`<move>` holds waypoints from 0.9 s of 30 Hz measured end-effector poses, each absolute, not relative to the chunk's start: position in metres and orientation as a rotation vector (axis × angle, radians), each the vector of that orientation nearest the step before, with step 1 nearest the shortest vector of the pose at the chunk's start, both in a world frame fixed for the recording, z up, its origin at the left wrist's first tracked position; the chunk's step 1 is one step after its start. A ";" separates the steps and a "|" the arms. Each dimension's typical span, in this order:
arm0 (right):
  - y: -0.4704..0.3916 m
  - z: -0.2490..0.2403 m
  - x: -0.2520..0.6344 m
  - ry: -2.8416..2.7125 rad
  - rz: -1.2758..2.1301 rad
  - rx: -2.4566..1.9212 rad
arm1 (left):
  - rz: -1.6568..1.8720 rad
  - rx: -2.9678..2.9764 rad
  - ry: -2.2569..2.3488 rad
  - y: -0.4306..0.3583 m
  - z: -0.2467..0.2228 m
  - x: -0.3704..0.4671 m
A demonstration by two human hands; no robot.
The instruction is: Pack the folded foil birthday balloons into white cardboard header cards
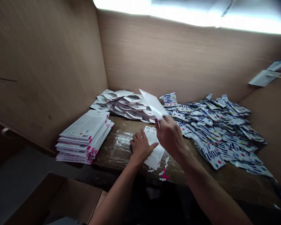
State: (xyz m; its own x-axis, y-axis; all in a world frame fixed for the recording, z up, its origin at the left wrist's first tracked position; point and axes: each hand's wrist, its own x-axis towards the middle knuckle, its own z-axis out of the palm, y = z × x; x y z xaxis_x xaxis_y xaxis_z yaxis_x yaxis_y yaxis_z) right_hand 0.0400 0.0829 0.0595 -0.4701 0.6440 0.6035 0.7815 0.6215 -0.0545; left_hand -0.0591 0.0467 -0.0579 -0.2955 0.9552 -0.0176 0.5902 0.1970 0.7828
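My right hand (170, 134) grips a white card sleeve (152, 101) by its lower end, holding it tilted above the table. My left hand (140, 145) has its fingers spread, and its thumb reaches over a flat white printed sleeve (152, 157) lying on the table. That sleeve has small printed marks near its far end, and part of it is hidden by my left hand. Nothing shows in the grasp of my left hand.
A neat stack of white-and-pink sleeves (81, 137) stands left. Behind lies a loose pile of white sleeves (128, 104). Dotted foil packets (215, 131) heap up at right. Pink and white scraps (164, 175) lie near the front edge. An open cardboard box (67, 193) sits below left.
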 end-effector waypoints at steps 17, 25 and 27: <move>0.046 -0.048 0.132 -2.069 0.412 -1.435 | 1.379 1.170 1.696 0.052 -0.091 -0.112; -0.008 -0.090 0.133 -1.574 0.906 -1.293 | 1.573 1.043 1.650 0.041 -0.075 -0.090; -0.008 -0.086 0.129 -1.442 1.168 -1.104 | 1.622 0.882 1.457 0.034 -0.068 -0.073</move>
